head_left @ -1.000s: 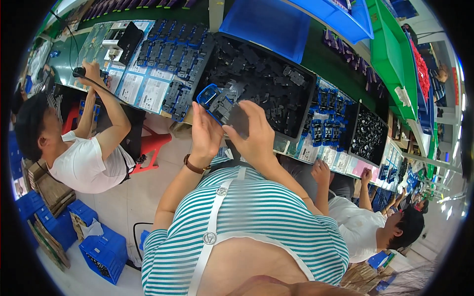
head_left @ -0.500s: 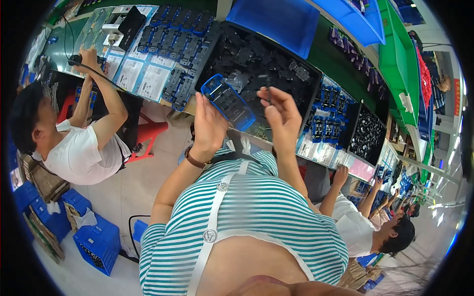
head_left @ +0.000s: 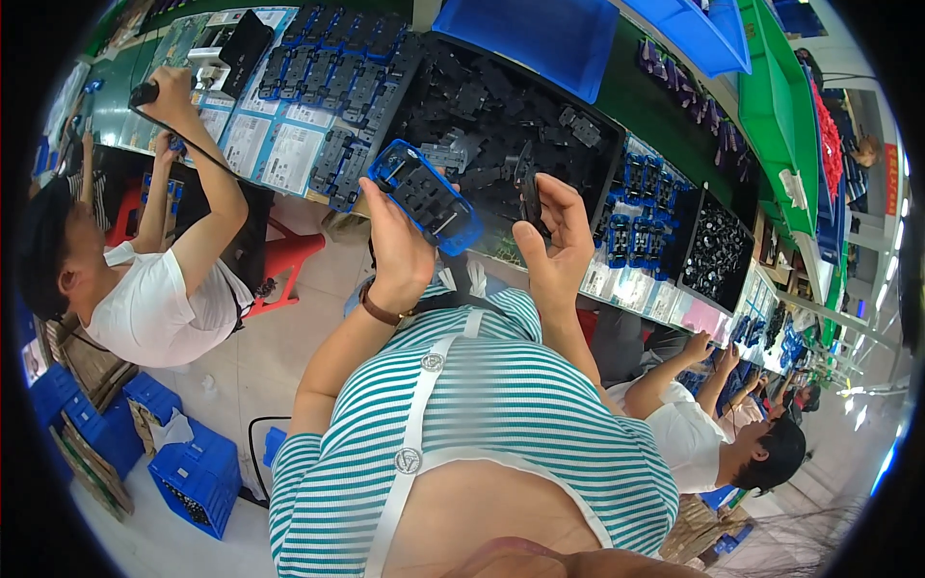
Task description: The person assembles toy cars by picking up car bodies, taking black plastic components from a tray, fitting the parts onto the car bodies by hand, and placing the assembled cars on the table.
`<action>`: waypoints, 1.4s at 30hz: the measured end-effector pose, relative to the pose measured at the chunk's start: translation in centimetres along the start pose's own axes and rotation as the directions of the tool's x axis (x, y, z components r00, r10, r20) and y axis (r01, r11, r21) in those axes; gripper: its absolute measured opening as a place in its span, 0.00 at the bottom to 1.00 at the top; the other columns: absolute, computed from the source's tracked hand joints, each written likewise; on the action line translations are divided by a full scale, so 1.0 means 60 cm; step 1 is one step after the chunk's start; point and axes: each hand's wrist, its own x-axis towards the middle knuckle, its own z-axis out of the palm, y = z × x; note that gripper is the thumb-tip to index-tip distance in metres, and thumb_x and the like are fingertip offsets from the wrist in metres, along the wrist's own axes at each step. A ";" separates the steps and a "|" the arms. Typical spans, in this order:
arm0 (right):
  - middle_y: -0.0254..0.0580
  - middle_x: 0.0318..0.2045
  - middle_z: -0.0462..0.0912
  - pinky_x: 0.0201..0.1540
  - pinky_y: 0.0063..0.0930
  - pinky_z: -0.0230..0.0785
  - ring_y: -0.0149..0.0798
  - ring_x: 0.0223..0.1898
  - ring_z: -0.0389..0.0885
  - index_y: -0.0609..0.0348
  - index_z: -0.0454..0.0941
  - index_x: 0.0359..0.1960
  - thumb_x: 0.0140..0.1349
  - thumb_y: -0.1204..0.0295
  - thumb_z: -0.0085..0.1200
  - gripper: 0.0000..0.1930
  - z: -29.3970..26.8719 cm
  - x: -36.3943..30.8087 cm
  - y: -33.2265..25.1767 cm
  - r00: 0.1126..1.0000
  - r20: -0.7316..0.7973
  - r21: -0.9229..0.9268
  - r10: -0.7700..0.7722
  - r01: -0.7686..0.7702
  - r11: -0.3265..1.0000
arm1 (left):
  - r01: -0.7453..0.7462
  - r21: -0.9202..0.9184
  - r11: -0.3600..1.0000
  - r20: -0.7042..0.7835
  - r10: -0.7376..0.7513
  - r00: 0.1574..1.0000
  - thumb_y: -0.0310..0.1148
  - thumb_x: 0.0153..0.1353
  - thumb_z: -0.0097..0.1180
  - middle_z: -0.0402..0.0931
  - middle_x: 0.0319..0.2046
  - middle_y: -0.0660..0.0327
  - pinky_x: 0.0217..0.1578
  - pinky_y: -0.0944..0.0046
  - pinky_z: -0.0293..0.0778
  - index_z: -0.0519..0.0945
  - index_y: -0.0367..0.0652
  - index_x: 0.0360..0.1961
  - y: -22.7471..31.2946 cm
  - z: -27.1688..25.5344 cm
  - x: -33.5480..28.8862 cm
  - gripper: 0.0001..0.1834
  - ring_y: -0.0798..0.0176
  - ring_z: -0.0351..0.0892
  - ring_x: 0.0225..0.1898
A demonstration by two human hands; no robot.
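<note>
The blue case (head_left: 464, 228) has shifted left; left hand (head_left: 403, 252) holds it, slanting toward right hand (head_left: 561, 236), which pinches a black part (head_left: 529, 190).

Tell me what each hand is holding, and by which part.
Left hand: blue toy-car shell, by its long edge nearest the palm. Right hand: black plastic part, by its lower portion.

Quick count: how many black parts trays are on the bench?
2: the large tray of dark parts, just beyond the left hand and right hand; the smaller tray, holding small pieces, farther right. Others may be hidden.
</note>
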 end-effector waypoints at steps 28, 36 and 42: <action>0.47 0.50 0.78 0.46 0.36 0.75 0.49 0.48 0.79 0.61 0.73 0.51 0.46 0.65 0.67 0.29 0.095 -0.012 0.026 0.937 0.188 -0.564 -0.293 0.347 0.749 | -0.311 0.381 0.871 0.034 0.323 0.946 0.52 0.73 0.35 0.72 0.48 0.61 0.50 0.66 0.72 0.64 0.47 0.57 -0.046 -0.030 -0.024 0.23 0.68 0.73 0.49; 0.49 0.55 0.76 0.49 0.37 0.74 0.50 0.50 0.79 0.57 0.70 0.56 0.48 0.72 0.65 0.30 0.091 -0.019 0.025 0.949 0.247 -0.571 -0.196 0.306 0.762 | -0.320 0.253 0.913 0.074 0.311 0.947 0.34 0.70 0.49 0.72 0.47 0.61 0.47 0.66 0.74 0.61 0.47 0.59 -0.033 -0.012 -0.027 0.19 0.68 0.75 0.47; 0.51 0.56 0.73 0.48 0.36 0.74 0.51 0.50 0.79 0.58 0.64 0.63 0.54 0.69 0.61 0.33 0.078 -0.033 0.054 0.968 0.235 -0.475 -0.086 0.191 0.859 | -0.330 0.304 0.894 0.112 0.311 0.944 0.33 0.70 0.49 0.74 0.48 0.58 0.48 0.65 0.75 0.61 0.46 0.59 -0.032 -0.021 -0.024 0.20 0.65 0.77 0.47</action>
